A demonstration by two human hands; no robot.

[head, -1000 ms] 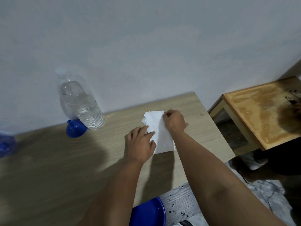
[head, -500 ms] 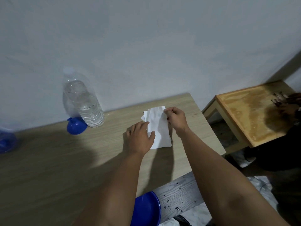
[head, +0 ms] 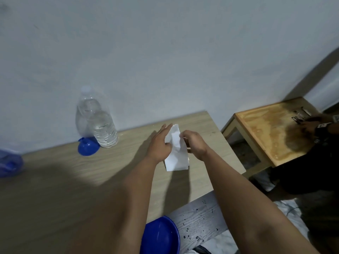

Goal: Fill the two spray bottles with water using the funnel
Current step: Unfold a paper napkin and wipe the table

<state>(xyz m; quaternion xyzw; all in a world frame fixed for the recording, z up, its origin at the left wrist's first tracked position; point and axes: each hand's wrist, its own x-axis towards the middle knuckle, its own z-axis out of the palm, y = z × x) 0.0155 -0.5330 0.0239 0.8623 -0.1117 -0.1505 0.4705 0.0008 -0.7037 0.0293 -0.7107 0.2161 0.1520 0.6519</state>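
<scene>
I pinch the white tissue in my right hand, my left hand flat-fingered against it, and should unfold it gently; the funnel sits beside the water bottle.

Pale wall behind wooden table, side table.

Dim, soft picture — arm shadows fall forward, wide-angle edges bend.

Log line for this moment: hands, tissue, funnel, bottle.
left hand: flat against white paper tissue | right hand: pinching tissue | blue plastic funnel: upside-down, untouched | clear water bottle: upright beside funnel
</scene>
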